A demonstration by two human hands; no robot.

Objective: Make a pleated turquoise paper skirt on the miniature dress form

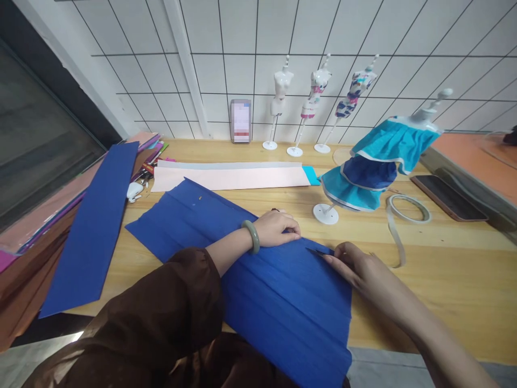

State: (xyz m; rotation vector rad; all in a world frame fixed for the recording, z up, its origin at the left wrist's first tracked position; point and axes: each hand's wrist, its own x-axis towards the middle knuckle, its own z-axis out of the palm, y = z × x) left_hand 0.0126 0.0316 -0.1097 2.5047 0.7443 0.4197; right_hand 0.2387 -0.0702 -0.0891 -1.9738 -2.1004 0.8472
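Observation:
A large sheet of blue crepe paper [274, 285] lies slantwise over the table's front edge, its lower part hanging towards my lap. My left hand [278, 227], with a green bangle at the wrist, rests on the sheet's far edge, fingers curled and pinching there. Further right along the same edge, my right hand [355, 264] has the paper between thumb and fingers, where a small dark-edged fold shows. Beyond my right hand stands a mini dress form [428, 116] in a tiered turquoise and dark blue paper dress with white trim.
Three small mannequins [280, 89] and a phone [241, 121] stand by the tiled wall. A pale pink strip [230, 178] lies behind the sheet. A tape roll [410, 209] and a dark phone [448, 196] lie right. Left are a folded blue strip [91, 231] and earbuds [135, 189].

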